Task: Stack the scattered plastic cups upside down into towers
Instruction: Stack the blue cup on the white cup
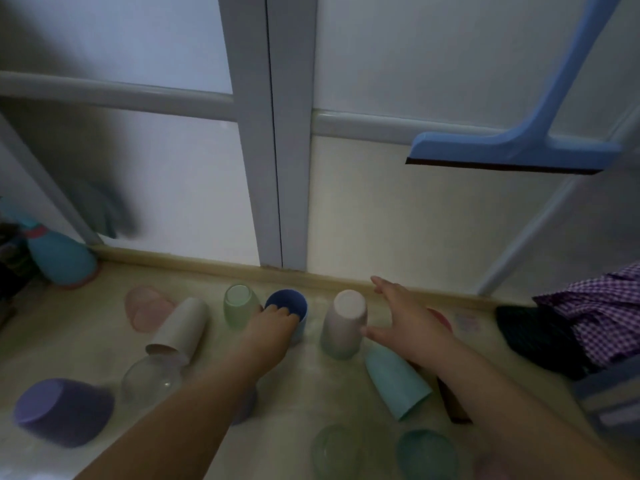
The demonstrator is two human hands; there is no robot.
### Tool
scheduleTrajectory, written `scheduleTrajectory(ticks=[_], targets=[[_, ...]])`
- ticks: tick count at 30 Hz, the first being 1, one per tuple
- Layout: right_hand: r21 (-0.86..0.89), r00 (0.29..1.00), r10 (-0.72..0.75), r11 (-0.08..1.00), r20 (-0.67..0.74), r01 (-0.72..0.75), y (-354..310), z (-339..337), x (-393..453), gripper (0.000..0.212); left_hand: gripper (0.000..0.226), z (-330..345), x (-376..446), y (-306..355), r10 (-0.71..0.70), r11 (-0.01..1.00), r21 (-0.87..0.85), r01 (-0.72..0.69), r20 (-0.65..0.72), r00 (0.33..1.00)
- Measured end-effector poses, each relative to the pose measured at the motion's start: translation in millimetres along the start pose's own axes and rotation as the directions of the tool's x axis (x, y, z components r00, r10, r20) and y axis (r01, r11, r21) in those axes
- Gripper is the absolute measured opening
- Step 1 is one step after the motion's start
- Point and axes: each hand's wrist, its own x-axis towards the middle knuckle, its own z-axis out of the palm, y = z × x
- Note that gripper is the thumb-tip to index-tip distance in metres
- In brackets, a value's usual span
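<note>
Clear cup (337,448) lies at six o'clock. Left hand (273,327) grips the blue cup (289,304), fingers inside its rim; right hand (405,320), spread open, touches the pink cup (344,323) near the threshold (207,263).

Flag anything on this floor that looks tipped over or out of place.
Several cups lie on their sides: the beige plastic cup, the teal plastic cup and the purple plastic cup. The dark blue plastic cup stands mouth-up, left hand fingers inside its rim. No spill is visible.
</note>
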Motion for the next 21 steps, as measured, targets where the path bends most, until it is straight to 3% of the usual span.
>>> scheduleTrajectory(ticks=[3, 7, 10, 13, 18, 21], targets=[[-0.01, 1.0, -0.003, 1.0, -0.015, 0.003, -0.3, -4.2, -3.0, 0.084, 0.027, 0.6, 0.8, -1.2, -0.02, 1.0, -0.022, 0.019, -0.032, 0.999], [-0.015, 1.0, -0.016, 1.0, -0.024, 0.016, -5.7, -10.2, -4.2, 0.08, 0.02, -31.1, -9.8, -5.6, -0.062, 0.989, -0.147, 0.03, -0.222, 0.973], [0.024, 0.998, -0.041, 0.999, -0.046, 0.042, -17.8, -13.3, -1.8, 0.081, 0.013, -72.7, -23.8, -7.5, -0.082, 0.932, -0.354, -0.078, -0.415, 0.906], [0.103, 0.995, -0.05, 0.993, -0.09, 0.06, -35.2, -20.3, -0.5, 0.084, 0.008, -108.7, -39.7, -2.2, -0.067, 0.868, -0.448, -0.213, -0.531, 0.844], [0.156, 0.984, -0.1, 0.98, -0.151, 0.123, -52.5, -34.4, -2.4, 0.092, 0.005, -125.5, -58.5, 12.5, -0.01, 0.789, -0.529, -0.312, -0.519, 0.855], [0.188, 0.98, -0.141, 0.968, -0.142, 0.166, -54.9, -36.1, -10.1, 0.073, 0.014, -118.0, -64.9, 19.1, -0.039, 0.731, -0.607, -0.312, -0.494, 0.869]])
